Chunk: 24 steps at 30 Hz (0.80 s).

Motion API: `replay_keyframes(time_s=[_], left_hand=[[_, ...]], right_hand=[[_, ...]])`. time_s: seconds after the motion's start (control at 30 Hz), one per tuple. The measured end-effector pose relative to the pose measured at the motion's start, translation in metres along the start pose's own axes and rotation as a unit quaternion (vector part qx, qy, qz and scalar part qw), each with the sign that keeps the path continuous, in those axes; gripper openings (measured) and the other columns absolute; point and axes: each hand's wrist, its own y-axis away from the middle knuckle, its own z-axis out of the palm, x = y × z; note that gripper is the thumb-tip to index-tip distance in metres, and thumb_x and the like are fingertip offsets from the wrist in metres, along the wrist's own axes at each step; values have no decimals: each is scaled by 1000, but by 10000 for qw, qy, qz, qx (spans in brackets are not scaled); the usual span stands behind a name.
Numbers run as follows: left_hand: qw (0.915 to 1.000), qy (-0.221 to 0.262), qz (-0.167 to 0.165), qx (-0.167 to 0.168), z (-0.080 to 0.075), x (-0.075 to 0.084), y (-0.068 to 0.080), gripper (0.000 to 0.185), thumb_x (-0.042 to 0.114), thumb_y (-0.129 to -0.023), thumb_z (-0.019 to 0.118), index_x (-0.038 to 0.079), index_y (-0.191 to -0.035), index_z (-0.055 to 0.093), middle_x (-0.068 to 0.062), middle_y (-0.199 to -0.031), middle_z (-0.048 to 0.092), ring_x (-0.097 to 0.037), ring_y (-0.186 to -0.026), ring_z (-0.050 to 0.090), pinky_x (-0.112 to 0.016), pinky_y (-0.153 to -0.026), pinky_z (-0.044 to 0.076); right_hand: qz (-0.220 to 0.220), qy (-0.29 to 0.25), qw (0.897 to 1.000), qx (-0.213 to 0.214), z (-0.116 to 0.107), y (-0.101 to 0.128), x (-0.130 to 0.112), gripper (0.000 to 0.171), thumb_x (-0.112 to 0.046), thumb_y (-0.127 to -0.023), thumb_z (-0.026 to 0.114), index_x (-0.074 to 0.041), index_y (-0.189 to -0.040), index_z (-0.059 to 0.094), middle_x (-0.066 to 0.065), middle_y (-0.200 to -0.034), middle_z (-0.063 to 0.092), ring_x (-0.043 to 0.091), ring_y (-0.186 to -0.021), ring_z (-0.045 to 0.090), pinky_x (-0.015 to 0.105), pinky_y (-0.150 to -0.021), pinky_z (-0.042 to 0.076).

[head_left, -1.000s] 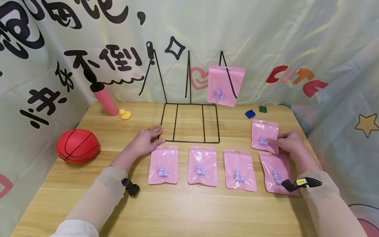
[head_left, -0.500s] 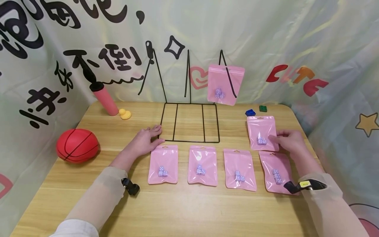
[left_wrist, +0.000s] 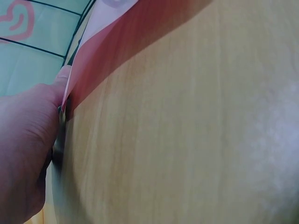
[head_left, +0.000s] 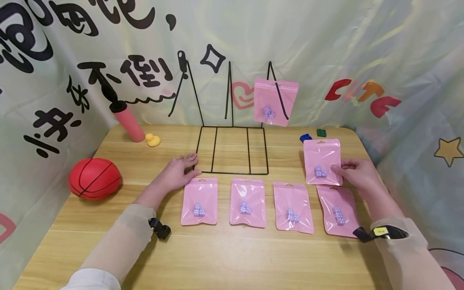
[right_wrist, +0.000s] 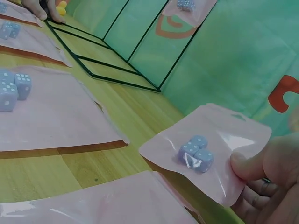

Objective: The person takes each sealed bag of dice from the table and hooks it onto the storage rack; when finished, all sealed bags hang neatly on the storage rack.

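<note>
My right hand (head_left: 357, 173) pinches the right edge of a pink zip bag (head_left: 322, 155) with purple dice in it, thumb on the front. In the right wrist view this bag (right_wrist: 205, 149) is lifted and tilted above the table. Below it lies another pink bag (head_left: 338, 211), and three more pink bags lie in a row to its left. My left hand (head_left: 177, 171) rests at the left front corner of the black wire rack (head_left: 232, 173), fingers on its frame. One pink bag (head_left: 275, 98) with dice hangs on the rack's right hook.
A red ball (head_left: 95, 178), a pink cylinder with a black top (head_left: 129, 123) and a yellow duck (head_left: 153, 140) stand on the left. Blue (head_left: 305, 137) and green (head_left: 321, 133) toy bricks lie at the back right. A printed curtain (head_left: 362, 52) surrounds the table.
My right hand has raised the pinched pink bag, which shows larger and more upright, its top edge nearer the blue brick. The left hand stays on the rack.
</note>
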Motion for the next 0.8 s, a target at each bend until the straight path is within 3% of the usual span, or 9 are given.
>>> replay_keyframes(time_s=[0.17,0.5,0.8], left_hand=[[10000,-29,3,-4,0,0,0,61,40,-107,65,2,-153,52,-9,-166,38,-48,-151,33,-61,-127,18],[10000,-40,-12,-19,0,0,0,62,40,-107,65,3,-154,51,-9,-166,37,-51,-150,32,-62,-127,17],[10000,-7,-47,-26,-1,1,0,62,40,-107,65,3,-154,51,-8,-166,37,-48,-151,32,-60,-127,17]], right_hand=[[-188,-46,9998,-26,0,3,-1,56,-35,-103,72,7,-137,61,12,-113,65,17,-88,59,26,-68,55],[-547,-77,9985,38,6,16,-13,51,-36,-103,73,3,-134,64,13,-115,66,21,-92,58,23,-69,53],[-1069,-409,9934,12,11,29,-29,41,-29,-101,76,3,-125,65,-5,-99,69,11,-89,61,18,-74,55]])
